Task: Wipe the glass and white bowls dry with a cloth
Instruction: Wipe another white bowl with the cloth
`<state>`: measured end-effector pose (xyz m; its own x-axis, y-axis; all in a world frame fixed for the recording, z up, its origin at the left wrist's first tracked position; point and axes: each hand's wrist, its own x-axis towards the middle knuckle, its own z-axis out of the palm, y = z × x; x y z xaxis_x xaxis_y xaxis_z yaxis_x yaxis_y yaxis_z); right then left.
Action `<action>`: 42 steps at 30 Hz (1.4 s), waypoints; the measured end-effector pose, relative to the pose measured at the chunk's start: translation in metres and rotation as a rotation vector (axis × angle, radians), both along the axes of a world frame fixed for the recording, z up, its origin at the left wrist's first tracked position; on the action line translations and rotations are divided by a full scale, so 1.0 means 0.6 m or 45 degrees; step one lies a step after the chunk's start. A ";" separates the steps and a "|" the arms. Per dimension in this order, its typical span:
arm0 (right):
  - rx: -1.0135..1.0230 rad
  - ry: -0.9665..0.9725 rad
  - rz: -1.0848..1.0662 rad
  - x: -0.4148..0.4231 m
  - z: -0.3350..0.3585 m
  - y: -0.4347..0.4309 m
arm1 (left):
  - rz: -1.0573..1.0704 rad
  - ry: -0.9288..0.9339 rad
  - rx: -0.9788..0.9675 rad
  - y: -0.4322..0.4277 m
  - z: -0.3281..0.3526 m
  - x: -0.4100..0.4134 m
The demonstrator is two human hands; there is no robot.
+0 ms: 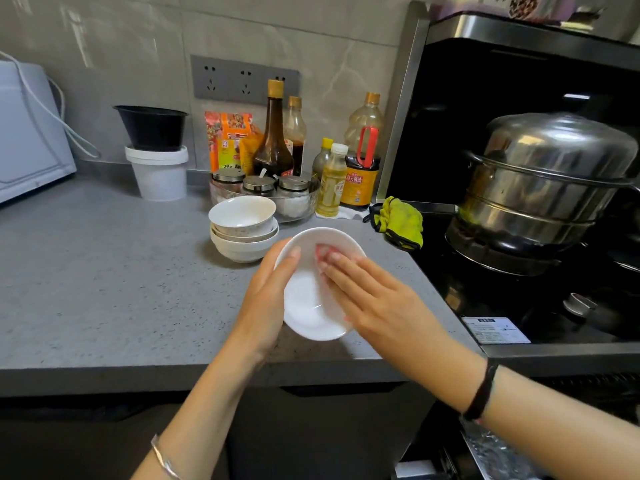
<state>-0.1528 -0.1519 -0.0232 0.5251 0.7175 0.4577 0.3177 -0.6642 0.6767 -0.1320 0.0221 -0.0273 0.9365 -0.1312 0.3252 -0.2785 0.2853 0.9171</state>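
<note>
My left hand (266, 292) grips a white bowl (308, 306) by its left rim, thumb over the edge, and holds it tilted toward me above the grey counter (104, 278). Inside the bowl, my right hand (374, 299) presses a pink cloth (322, 252) against the wall with straight fingers. Most of the cloth is hidden under those fingers. Just behind stands a stack of three white bowls (242, 233). A glass bowl (304, 216) holding three lidded seasoning jars sits behind that stack.
Sauce and oil bottles (360, 174) line the wall. A yellow-green mitt (401, 221) lies at the stove's edge, with a steel steamer pot (547, 188) on the black hob to the right. A white tub with a black bowl (157, 168) and a white appliance (27, 133) stand left.
</note>
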 end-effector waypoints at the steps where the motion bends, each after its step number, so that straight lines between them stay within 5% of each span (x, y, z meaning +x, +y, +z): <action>1: 0.104 0.036 0.000 -0.009 -0.012 0.017 | 0.038 -0.007 -0.028 -0.004 0.000 -0.001; 5: 0.645 0.424 0.078 -0.049 -0.030 0.078 | 0.171 -0.012 -0.060 -0.022 -0.001 -0.012; 7: 0.718 0.544 0.194 -0.046 -0.024 0.070 | 0.163 0.027 -0.050 -0.017 0.004 -0.011; 11: 0.174 0.275 0.229 -0.003 -0.004 0.006 | -0.028 0.192 0.126 0.013 0.008 0.011; 15: 0.081 0.185 0.127 0.000 0.010 0.010 | -0.082 0.248 0.066 0.009 0.007 0.002; 20: 0.654 0.238 0.144 -0.025 0.013 0.076 | 0.054 0.085 -0.210 -0.027 -0.011 -0.028; 24: 0.909 0.569 0.205 -0.038 -0.001 0.087 | 0.236 0.020 -0.230 -0.031 -0.010 -0.029; 26: 0.736 0.645 0.280 -0.035 -0.006 0.061 | 0.203 0.022 -0.111 -0.012 -0.005 -0.012; 32: -0.361 0.154 0.187 0.004 0.052 -0.041 | -0.150 0.246 0.231 0.017 0.015 0.004; 37: -0.938 -0.170 -0.007 0.018 0.108 -0.039 | -0.499 0.218 0.563 0.028 0.047 0.015; 39: -1.034 -0.254 -0.083 0.014 0.107 -0.038 | -0.541 0.203 0.619 0.030 0.052 0.017; 42: -0.677 -0.188 -0.028 0.006 0.081 -0.036 | -0.480 0.186 0.595 0.033 0.044 0.018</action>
